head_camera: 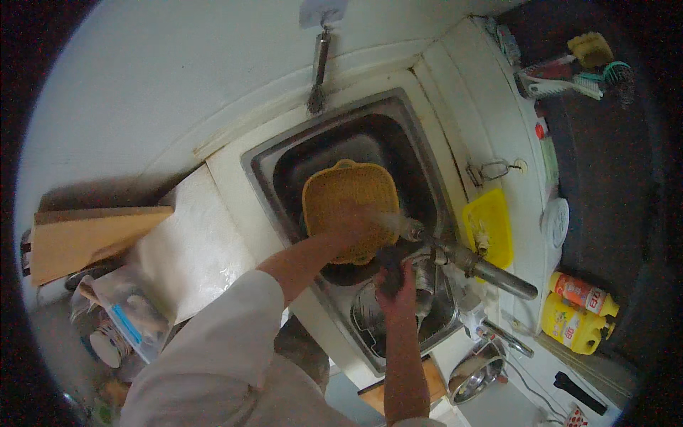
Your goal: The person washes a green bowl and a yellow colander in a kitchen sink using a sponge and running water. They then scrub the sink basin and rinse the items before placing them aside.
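A yellow-orange plastic basket (pixel 349 179) with a woven-looking mesh sits in the stainless steel sink (pixel 267 160). My left hand (pixel 360 221) reaches over the inside of the basket; it is blurred, and its fingers cannot be made out. Beside the basket's near right edge, my right hand (pixel 397 288) has its fingers around a dark, soft-looking object (pixel 392 261), perhaps a scrubber or cloth. The faucet (pixel 469 261) extends over the sink, with a pale stream of water (pixel 387 216) running from its head towards the basket.
A metal rack (pixel 368 315) stands at the sink's near end. On the right are a yellow tray (pixel 488 227), yellow bottles (pixel 573 320) and a steel bowl (pixel 475 376). A wooden board (pixel 96 235) and a plastic container (pixel 128 315) lie left. A whisk-like tool (pixel 320 64) hangs on the wall.
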The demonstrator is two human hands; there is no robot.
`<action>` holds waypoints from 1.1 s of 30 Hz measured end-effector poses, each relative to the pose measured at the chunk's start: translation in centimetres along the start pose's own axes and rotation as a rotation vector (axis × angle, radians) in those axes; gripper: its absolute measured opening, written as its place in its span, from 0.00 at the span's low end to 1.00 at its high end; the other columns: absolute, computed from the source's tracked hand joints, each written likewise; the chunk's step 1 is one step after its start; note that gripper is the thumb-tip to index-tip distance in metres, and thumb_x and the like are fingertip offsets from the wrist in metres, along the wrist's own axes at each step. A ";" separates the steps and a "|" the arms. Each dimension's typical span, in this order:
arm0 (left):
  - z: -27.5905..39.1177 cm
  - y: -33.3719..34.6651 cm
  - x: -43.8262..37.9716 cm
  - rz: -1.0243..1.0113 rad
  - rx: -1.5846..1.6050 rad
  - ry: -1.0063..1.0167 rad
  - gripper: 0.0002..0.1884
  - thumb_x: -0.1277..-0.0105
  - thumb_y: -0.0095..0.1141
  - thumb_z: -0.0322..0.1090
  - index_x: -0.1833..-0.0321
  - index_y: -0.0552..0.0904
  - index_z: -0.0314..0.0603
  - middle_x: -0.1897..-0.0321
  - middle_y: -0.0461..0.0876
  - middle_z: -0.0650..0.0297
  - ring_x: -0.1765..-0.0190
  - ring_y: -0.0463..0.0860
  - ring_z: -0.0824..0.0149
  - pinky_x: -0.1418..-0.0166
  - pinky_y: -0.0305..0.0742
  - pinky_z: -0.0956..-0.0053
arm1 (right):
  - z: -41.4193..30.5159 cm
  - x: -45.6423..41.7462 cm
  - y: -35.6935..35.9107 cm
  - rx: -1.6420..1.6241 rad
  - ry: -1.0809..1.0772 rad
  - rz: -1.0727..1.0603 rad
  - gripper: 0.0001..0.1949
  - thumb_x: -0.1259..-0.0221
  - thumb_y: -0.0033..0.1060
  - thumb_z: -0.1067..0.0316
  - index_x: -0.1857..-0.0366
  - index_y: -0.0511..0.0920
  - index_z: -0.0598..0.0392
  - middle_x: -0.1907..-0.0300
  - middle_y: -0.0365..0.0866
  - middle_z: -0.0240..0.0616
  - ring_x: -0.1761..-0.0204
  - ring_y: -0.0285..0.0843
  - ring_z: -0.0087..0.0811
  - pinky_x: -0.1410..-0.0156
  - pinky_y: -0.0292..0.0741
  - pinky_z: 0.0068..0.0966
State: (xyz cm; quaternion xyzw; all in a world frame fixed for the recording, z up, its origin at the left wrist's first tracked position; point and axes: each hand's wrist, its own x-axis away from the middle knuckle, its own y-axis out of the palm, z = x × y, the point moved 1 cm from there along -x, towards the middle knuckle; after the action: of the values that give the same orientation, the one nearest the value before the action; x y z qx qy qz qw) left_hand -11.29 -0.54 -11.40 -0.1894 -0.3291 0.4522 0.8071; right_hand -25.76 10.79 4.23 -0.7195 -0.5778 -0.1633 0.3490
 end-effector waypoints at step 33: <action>-5.8 3.9 -0.8 0.313 -0.719 -0.116 0.37 0.33 0.51 0.45 0.18 0.62 0.58 0.18 0.57 0.68 0.17 0.51 0.55 0.12 0.35 0.49 | 6.0 -24.2 2.6 0.986 -0.368 -0.475 0.22 0.28 0.57 0.59 0.34 0.76 0.54 0.33 0.75 0.51 0.32 0.73 0.47 0.28 0.71 0.47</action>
State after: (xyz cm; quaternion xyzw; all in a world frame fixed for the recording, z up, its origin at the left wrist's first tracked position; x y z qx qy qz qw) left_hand -9.87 0.74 -18.20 -0.4818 -0.4786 0.4357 0.5907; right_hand -31.08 -2.62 -16.27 -0.3388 -0.7825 0.1792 0.4907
